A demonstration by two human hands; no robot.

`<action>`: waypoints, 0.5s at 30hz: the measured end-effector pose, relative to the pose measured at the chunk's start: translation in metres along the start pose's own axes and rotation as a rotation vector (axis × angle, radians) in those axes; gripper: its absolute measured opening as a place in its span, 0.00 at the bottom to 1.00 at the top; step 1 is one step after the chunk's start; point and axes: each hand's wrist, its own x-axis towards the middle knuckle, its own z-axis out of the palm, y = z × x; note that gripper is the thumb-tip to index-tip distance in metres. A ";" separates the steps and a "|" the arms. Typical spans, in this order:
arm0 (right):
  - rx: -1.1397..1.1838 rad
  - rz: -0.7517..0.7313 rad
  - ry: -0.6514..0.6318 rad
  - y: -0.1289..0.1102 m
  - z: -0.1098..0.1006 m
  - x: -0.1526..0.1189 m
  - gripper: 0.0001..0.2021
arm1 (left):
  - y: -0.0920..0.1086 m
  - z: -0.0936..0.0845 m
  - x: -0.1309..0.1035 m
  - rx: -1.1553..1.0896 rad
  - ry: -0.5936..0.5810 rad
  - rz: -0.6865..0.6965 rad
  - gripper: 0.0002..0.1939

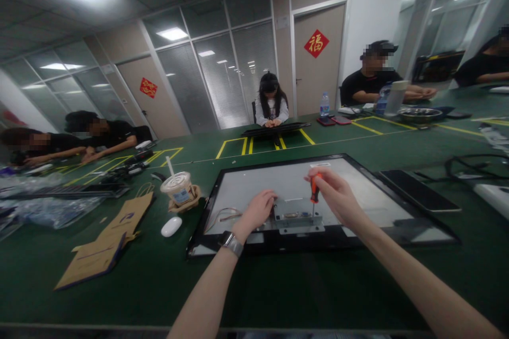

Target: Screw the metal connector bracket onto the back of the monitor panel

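A flat display panel with a black frame lies back side up on the green table before me. Near its front edge sits a metal bracket box with connector ports along its front. My left hand, with a watch on the wrist, has its fingers curled against the left end of this box. In my right hand is a screwdriver with an orange and black handle, gripped by the fingertips. It points straight down, its tip at the right part of the box. Thin wires lie left of my left hand.
Left of the panel are a drink cup with a straw, a white mouse and a brown paper bag. A dark phone-like slab and black cables lie to the right. Several people sit around the table.
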 end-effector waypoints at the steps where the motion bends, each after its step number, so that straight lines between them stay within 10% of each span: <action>1: -0.020 0.010 -0.007 0.000 -0.001 0.000 0.14 | 0.000 0.000 0.000 0.001 0.000 0.001 0.21; 15: -0.045 0.006 -0.040 0.004 -0.002 0.000 0.12 | -0.001 0.001 0.000 0.003 0.011 0.022 0.21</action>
